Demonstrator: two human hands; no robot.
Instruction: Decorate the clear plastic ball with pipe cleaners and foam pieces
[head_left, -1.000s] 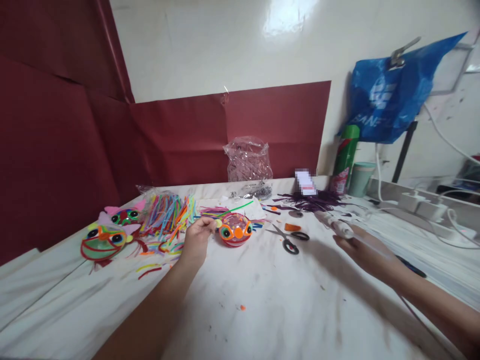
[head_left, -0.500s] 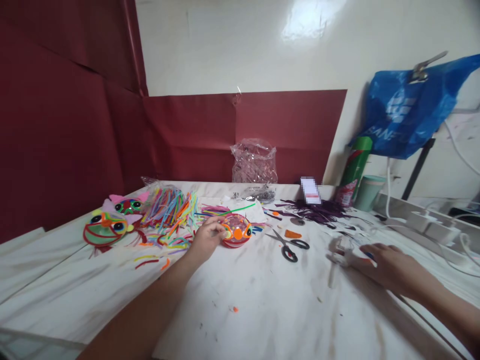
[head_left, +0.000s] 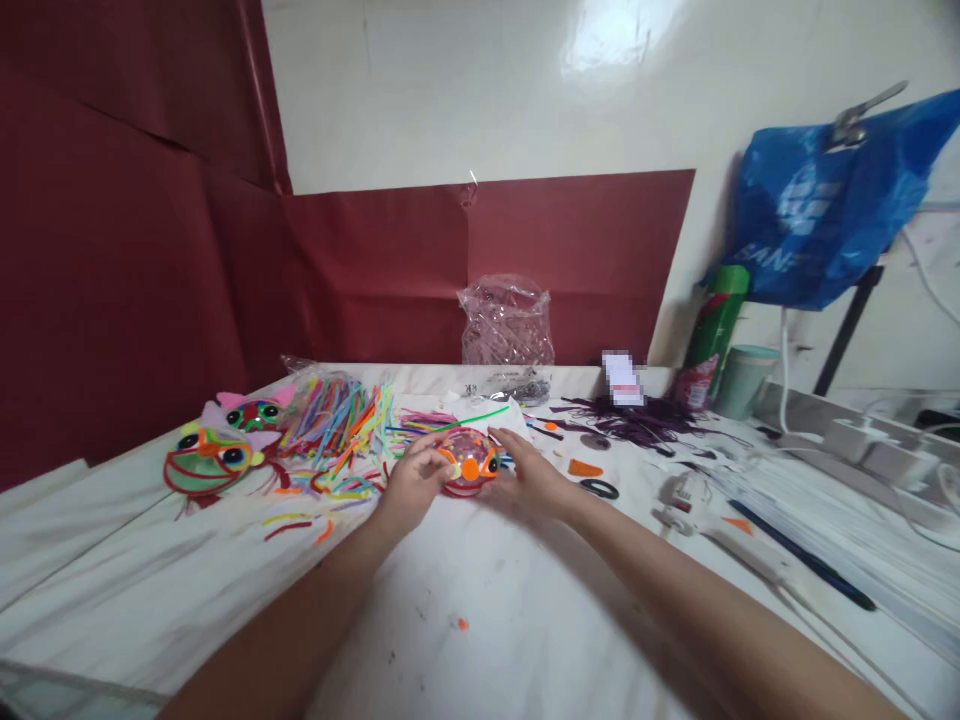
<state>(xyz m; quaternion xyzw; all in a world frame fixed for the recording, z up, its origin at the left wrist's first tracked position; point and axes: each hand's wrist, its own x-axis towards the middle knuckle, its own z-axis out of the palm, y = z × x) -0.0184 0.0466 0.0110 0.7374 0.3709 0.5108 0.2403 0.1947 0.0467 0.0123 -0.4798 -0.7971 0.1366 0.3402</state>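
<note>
Marble-look surface (head_left: pixel 480 580) carries everything. Both hands meet mid-surface: L hand (head_left: pixel 411 482) on one side, R hand (head_left: pixel 534 480) on the other, w/ a round fish-faced ornament (head_left: pixel 471 446) b/w them. Step in hand, I'd judge: fixing a bit of trim to the ornament's side & steadying it; prob. mid-assembly, though can't tell if that bit is stuck. Next move, IMO, calls for light, even pressure from L fingertips w/ R hand bracing opp. side, so trim doesn't slip & ball doesn't roll.

Ornament looks to be resting on the surface, upright, face twd the viewer. L hand is bunched close against its left side, thumb & forefinger apparently pinching a small yellow piece (see end). R hand is spread, fingers apart from thumb, curved abt the right side; whether it's touching or just beside, can't tell.

Smaller stuff: white glue-gun-like tool (head_left: pixel 687 494) lies off to the right, well apart from the ornament & out of both hands. Scissors, only a black handle (head_left: pixel 614 490) showing, sit just past R hand, rest hidden. On the ornament: orange disc (head_left: pixel 470 470) front & ctr. Smallest: yellow piece (head_left: pixel 454 470), at L fingertips, beside the disc.
</note>
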